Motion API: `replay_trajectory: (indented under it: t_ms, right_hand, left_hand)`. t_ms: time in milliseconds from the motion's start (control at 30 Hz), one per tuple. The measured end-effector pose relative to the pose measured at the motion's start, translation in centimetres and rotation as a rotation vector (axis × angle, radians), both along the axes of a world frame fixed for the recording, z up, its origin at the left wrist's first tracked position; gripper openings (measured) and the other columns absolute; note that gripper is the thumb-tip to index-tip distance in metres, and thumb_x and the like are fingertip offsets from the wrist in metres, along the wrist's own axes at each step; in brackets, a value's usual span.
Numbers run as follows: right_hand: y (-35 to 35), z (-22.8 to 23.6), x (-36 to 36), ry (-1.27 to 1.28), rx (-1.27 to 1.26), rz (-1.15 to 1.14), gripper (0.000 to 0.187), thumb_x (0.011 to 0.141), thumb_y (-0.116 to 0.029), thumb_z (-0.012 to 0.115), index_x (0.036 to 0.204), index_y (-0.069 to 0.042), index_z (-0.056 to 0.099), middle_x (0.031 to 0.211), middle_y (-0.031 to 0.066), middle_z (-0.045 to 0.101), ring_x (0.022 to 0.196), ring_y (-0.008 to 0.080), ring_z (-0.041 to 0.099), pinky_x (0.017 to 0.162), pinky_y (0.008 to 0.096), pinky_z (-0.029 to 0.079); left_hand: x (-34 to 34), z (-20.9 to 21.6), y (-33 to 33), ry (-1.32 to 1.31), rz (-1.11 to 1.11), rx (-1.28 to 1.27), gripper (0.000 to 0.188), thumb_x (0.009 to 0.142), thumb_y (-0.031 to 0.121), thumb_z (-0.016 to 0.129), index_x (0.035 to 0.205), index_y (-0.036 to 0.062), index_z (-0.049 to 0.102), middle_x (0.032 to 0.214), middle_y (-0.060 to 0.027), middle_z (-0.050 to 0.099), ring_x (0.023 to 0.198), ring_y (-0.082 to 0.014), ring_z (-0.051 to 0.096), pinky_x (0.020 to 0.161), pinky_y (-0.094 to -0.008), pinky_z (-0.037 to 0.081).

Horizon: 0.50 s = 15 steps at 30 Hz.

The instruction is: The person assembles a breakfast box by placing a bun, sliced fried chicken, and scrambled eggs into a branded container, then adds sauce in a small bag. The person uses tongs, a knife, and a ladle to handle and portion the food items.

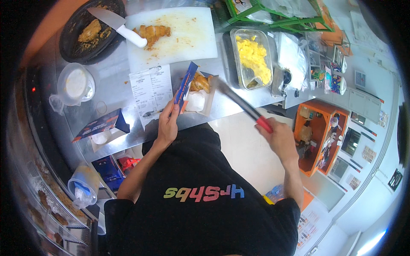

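My left hand (167,124) is closed around the raised blue lid of a takeaway box (185,88). Inside that box lie a white mound that looks like rice (196,102) and pieces of browned fried food (200,83). In my right hand (279,138) are the tongs (242,102), gripped by their red end. Their dark tips reach the box's right side beside the fried pieces; whether they touch any food cannot be made out.
Sliced fried food (156,35) lies on a white cutting board (192,32), with a knife (132,35) across its left edge. A black bowl (70,51), a second takeaway box (102,124) and paper slips (149,91) are leftward. A clear container (232,64) of yellow egg-like food (254,57) stands right.
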State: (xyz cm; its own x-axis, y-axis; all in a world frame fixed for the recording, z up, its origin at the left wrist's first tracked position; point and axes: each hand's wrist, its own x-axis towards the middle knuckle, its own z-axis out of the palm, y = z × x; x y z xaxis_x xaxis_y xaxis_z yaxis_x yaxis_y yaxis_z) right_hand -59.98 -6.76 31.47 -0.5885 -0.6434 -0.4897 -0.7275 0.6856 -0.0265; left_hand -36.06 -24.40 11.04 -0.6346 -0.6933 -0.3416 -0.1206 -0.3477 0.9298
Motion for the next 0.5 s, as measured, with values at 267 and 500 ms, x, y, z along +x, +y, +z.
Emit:
replay_trajectory:
  t_ms: [267,500]
  right_hand:
    - [-0.6,-3.2,-0.8,0.016,0.035,0.162,0.034,0.095,-0.037,0.068,0.092,-0.003,0.065,0.077,0.0203,0.069,0.071,0.0411,0.069,0.066,0.0515,0.055]
    - [-3.7,2.3,-8.7,-0.19,-0.105,0.059,0.041,0.088,-0.037,0.078,0.104,0.001,0.074,0.078,0.0148,0.072,0.069,0.0242,0.068,0.07,0.0392,0.053]
  left_hand:
    - [-0.5,0.1,1.0,-0.006,0.014,-0.053,0.044,0.111,0.023,0.042,0.146,-0.003,0.051,0.129,-0.0154,0.067,0.118,-0.0174,0.059,0.105,-0.0306,0.043]
    - [0.1,0.0,0.8,-0.017,0.017,-0.006,0.045,0.111,0.021,0.042,0.148,-0.0032,0.049,0.132,-0.0144,0.065,0.12,-0.0174,0.058,0.107,-0.0301,0.041]
